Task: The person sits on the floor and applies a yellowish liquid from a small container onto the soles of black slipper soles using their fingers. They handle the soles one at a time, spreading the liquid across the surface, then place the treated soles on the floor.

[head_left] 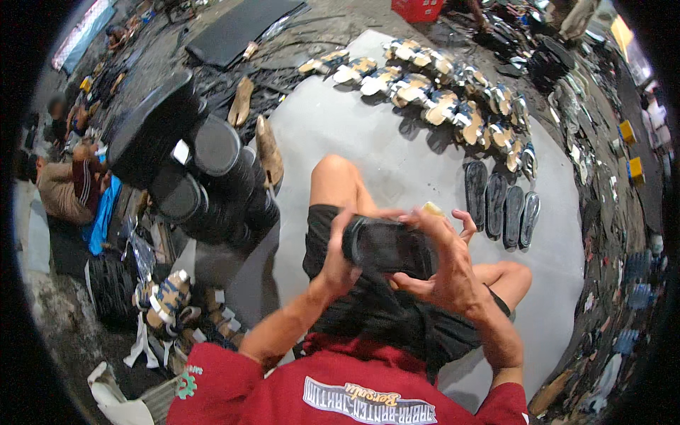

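I hold a black shoe sole (388,248) above my lap, blurred by motion. My left hand (341,251) grips its left end, thumb and fingers along the edge. Around the right end curls my right hand (446,258), thumb below and forefinger above, other fingers partly raised. A small yellowish piece (432,208) shows behind the right hand's fingers; whether they hold it I cannot tell. Just beyond that hand, several black soles (494,198) lie side by side on the grey mat (559,283).
Several tan, white and navy sandals (425,88) line the mat's far edge. Stacked black soles (212,159) stand at the left, beside wooden shoe lasts (269,152). More sandals (166,297) lie at lower left. Another person (67,188) sits at far left. A red crate (418,10) stands far off.
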### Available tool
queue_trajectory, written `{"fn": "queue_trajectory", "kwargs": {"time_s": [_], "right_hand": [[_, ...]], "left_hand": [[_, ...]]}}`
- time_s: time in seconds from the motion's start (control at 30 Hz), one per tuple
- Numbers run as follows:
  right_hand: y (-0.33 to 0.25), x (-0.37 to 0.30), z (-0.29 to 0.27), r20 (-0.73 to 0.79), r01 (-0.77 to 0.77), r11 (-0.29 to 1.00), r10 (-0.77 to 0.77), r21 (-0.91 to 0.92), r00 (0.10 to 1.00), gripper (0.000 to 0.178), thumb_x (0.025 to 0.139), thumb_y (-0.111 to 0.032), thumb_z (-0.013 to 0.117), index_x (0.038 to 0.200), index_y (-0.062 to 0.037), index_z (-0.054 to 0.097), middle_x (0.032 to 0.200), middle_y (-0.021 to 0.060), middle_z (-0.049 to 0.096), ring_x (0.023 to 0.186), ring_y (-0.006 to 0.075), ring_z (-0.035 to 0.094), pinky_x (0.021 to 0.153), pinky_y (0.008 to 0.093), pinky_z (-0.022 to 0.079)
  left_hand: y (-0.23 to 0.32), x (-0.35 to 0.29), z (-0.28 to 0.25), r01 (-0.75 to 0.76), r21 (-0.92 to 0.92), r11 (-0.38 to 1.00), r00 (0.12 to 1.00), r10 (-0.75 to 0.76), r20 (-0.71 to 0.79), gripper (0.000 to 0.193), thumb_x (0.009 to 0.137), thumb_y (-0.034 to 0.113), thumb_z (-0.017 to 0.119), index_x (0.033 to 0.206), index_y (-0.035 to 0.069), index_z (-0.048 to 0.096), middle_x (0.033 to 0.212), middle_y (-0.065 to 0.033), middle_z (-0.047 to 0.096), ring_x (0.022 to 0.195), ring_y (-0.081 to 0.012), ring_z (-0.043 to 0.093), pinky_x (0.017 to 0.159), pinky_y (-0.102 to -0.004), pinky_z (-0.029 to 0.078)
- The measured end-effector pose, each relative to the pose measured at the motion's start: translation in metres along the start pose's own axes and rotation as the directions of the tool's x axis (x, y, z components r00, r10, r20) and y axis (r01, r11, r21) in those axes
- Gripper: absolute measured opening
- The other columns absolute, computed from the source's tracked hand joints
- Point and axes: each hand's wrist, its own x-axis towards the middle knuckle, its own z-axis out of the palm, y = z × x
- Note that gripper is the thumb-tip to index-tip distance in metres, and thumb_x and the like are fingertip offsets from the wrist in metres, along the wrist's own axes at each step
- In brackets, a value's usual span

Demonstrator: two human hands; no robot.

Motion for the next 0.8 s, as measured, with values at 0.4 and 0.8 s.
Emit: {"fn": "queue_trajectory", "kwargs": {"time_s": [0.4, 0.8], "right_hand": [[-0.047, 0.0, 0.013, -0.044, -0.156, 0.972, 0.15, -0.174, 0.988, 0.092, 0.098, -0.07, 0.062, 0.171, -0.0201, 0.036, 0.172, 0.0204, 0.033, 0.154, 0.0414, 0.033, 0.122, 0.0596, 0.018], [-0.044, -0.005, 0.025, 0.023, -0.176, 0.965, 0.184, -0.195, 0.983, 0.076, 0.11, -0.069, 0.03, 0.174, -0.0278, 0.031, 0.183, 0.0183, 0.008, 0.163, 0.047, 0.008, 0.123, 0.0687, 0.007]], "left_hand": [[0.0, -0.006, 0.044, -0.295, -0.077, 0.952, 0.941, 0.276, -0.196, 0.087, 0.112, 0.069, 0.032, 0.166, 0.001, 0.03, 0.128, -0.0089, 0.061, 0.119, -0.0182, 0.061, 0.106, -0.0342, 0.05], [-0.01, -0.012, 0.039, -0.292, 0.16, 0.943, 0.935, 0.317, -0.159, 0.071, 0.114, 0.058, 0.027, 0.154, 0.002, 0.044, 0.142, -0.0102, 0.053, 0.124, -0.0183, 0.054, 0.113, -0.0378, 0.042]]}}
